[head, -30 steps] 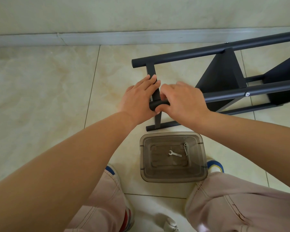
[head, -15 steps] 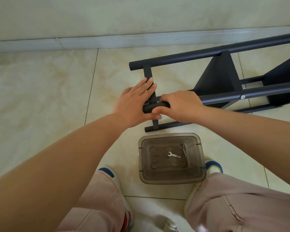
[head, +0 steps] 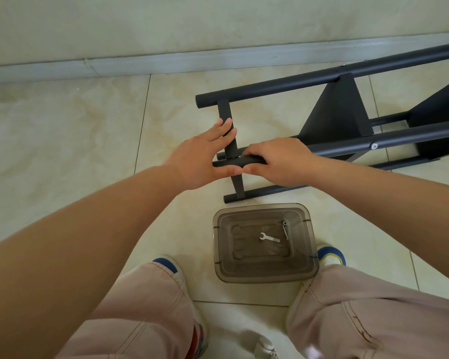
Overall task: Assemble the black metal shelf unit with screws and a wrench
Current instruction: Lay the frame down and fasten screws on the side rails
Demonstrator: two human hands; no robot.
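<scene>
Shelf frame (head: 335, 110) lies on its side on the tile floor (head: 62, 141), tubes running off to the right edge. Flat crossbar (head: 231, 149) runs vert. near the frame's left end, btwn far tube and near tube.

L hand (head: 205, 159): fingers straight, laid flat against the crossbar, thumb under the end of the raised tube (head: 233, 161). Open, nothing gripped.

R hand (head: 278, 161): fingers curled over that same tube just right of the crossbar, gripping it. Thumb tip nearly meets L thumb below the tube.

Screw head (head: 374, 146) visible on the tube further right, below the angled shelf panel (head: 337, 112).

Clear bin (head: 306, 255) on floor just in front of the frame, btwn the feet. Inside: small wrench (head: 269, 238) at centre, and a screw or two (head: 285, 229) near the right wall; too small to count.

Shoes (head: 331, 255) either side of the bin, pink trousers (head: 373, 320) at bottom. Wall skirting (head: 166, 64) along the top.
</scene>
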